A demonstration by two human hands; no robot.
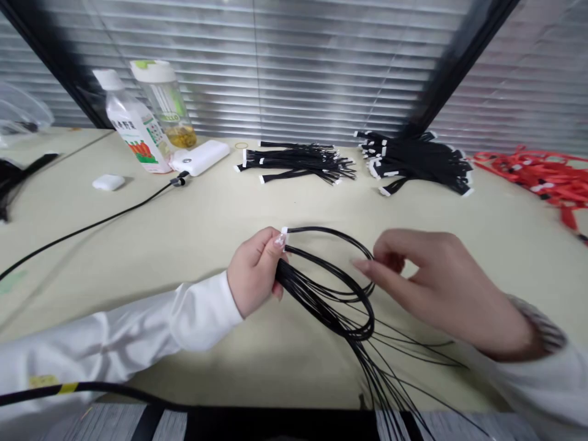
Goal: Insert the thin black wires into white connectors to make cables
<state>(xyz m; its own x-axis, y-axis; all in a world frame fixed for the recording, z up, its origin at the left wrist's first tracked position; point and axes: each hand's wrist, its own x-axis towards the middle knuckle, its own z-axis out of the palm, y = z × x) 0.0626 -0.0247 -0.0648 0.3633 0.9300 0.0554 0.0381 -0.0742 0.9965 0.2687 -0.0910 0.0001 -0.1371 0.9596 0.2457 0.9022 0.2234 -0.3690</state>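
Observation:
My left hand [258, 264] is closed on a bundle of thin black wires [316, 295], near a small white connector [285, 231] at its thumb tip. From there the wires bend into loops to the right, and their long loose ends fan out towards the table's front edge. My right hand [427, 278], slightly blurred, is at the right side of the loops. Its fingers are curled and its thumb is stretched out apart from them, close to the outer loop. I see nothing held between them, though the fingertips are partly hidden.
Behind lie two piles of black cables with white connectors, a smaller pile [298, 160] and a larger pile [416, 160]. Red cables [546, 177] lie at the right. A bottle [135, 125], a cup [168, 104], a power bank [202, 157] and a white case [108, 182] stand back left.

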